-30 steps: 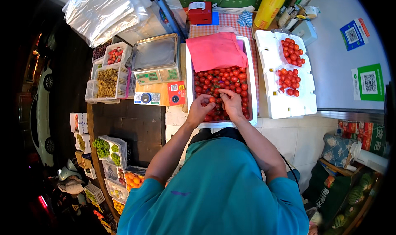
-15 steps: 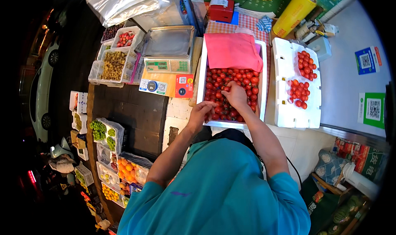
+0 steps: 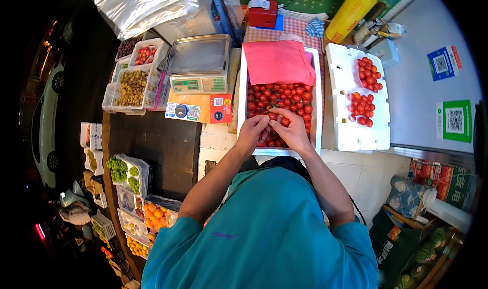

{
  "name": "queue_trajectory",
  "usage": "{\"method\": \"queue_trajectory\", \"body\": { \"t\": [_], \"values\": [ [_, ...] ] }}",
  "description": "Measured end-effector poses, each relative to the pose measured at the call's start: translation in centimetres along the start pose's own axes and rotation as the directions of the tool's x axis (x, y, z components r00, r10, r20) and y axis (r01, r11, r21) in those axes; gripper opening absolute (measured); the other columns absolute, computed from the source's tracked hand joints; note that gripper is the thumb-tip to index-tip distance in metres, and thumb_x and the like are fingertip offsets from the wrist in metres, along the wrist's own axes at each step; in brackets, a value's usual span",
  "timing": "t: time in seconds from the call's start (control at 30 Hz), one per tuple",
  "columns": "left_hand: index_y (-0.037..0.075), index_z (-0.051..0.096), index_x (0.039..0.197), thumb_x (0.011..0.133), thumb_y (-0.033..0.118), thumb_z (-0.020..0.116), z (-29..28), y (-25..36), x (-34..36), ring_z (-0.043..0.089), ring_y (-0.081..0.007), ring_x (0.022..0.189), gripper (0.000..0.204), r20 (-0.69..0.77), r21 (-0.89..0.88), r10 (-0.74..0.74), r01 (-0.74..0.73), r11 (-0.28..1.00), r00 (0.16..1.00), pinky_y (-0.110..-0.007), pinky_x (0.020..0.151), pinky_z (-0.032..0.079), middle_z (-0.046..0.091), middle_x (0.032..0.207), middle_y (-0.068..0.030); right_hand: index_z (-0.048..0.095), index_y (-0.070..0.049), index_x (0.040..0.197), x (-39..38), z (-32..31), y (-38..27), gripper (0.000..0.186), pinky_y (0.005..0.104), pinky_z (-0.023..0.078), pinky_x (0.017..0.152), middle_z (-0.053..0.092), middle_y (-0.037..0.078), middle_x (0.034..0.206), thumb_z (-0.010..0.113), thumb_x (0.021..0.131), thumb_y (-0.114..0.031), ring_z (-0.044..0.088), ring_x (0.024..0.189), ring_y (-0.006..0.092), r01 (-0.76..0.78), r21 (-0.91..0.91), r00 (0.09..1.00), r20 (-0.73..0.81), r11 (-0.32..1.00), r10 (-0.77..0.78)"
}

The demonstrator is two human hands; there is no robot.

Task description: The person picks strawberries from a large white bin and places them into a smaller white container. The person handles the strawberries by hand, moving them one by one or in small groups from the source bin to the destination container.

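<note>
A white foam box in front of me holds many red cherry tomatoes, and a pink sheet covers its far part. Over the near half of the box my two hands are close together. My right hand has its fingers curled round a cherry tomato, with another at its fingertips. My left hand is closed in a pinch beside it, fingertips almost touching those of the right; what it pinches is too small to tell.
To the right, a white foam lid bears two clear tubs of cherry tomatoes. A weighing scale stands left of the box, with fruit baskets beyond. A yellow film roll and red printer sit behind.
My right hand has drawn back toward me and turned, now with a cherry tomato. My left hand has moved in to meet it. The whole view has shifted slightly.
</note>
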State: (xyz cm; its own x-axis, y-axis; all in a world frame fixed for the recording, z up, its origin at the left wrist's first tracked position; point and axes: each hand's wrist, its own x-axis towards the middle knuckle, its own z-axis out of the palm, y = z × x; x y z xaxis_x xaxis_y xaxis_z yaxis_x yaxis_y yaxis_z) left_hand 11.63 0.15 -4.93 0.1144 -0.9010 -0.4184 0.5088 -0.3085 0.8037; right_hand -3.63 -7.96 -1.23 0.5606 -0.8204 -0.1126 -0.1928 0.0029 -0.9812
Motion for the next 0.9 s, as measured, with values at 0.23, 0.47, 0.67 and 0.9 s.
{"method": "queue_trajectory", "body": {
  "t": [0.23, 0.47, 0.67, 0.9],
  "values": [
    [0.009, 0.065, 0.095, 0.104, 0.036, 0.06, 1.5, 0.0, -0.3, 0.047, -0.0057, 0.059, 0.029, 0.036, -0.061, -0.022, 0.024, 0.998, 0.999, -0.022, 0.052, 0.035, 0.058, 0.076, 0.0033, 0.067, 0.003, 0.123, -1.2, -0.6, -0.1, 0.029, 0.021, 0.039, 0.056, 0.058, -0.002, 0.078, 0.064, 0.096, -0.003, 0.051, 0.065, 0.0033, -0.067, 0.214, 0.997, -0.034, 0.974, 0.076],
    [0.009, 0.064, 0.094, 0.104, 0.036, 0.061, 2.9, -0.2, -0.6, 0.047, -0.0056, 0.057, 0.029, -0.015, 0.043, -0.014, 0.015, 0.999, 1.0, -0.021, 0.049, 0.034, 0.055, 0.071, 0.0038, 0.067, 0.004, 0.121, -1.7, -0.5, -0.2, 0.027, 0.0212, 0.037, 0.05, 0.058, 0.0, 0.075, 0.06, 0.099, -0.008, 0.05, 0.057, 0.006, -0.212, 0.396, 0.957, -0.101, 0.893, 0.272],
    [0.01, 0.062, 0.09, 0.104, 0.036, 0.062, 3.3, -0.2, -0.9, 0.046, -0.0057, 0.056, 0.03, -0.03, 0.002, -0.046, 0.046, 0.999, 0.999, -0.021, 0.048, 0.033, 0.054, 0.07, 0.0035, 0.068, 0.004, 0.117, -2.2, -1.5, 0.2, 0.026, 0.0242, 0.039, 0.049, 0.059, 0.003, 0.072, 0.06, 0.101, -0.015, 0.05, 0.054, 0.009, -0.233, 0.528, 0.961, -0.001, 0.817, 0.275],
    [0.003, 0.071, 0.104, 0.099, 0.023, 0.07, 3.7, -0.6, -1.0, 0.056, -0.0082, 0.065, 0.021, -0.115, 0.307, 0.139, -0.097, 0.947, 0.984, -0.024, 0.057, 0.045, 0.064, 0.077, -0.0016, 0.068, 0.001, 0.105, -1.8, -1.7, -0.1, 0.023, 0.0235, 0.037, 0.044, 0.055, 0.0, 0.067, 0.064, 0.1, -0.021, 0.049, 0.05, 0.0068, -0.291, 0.504, 0.938, -0.015, 0.813, 0.346]
  ]
}}
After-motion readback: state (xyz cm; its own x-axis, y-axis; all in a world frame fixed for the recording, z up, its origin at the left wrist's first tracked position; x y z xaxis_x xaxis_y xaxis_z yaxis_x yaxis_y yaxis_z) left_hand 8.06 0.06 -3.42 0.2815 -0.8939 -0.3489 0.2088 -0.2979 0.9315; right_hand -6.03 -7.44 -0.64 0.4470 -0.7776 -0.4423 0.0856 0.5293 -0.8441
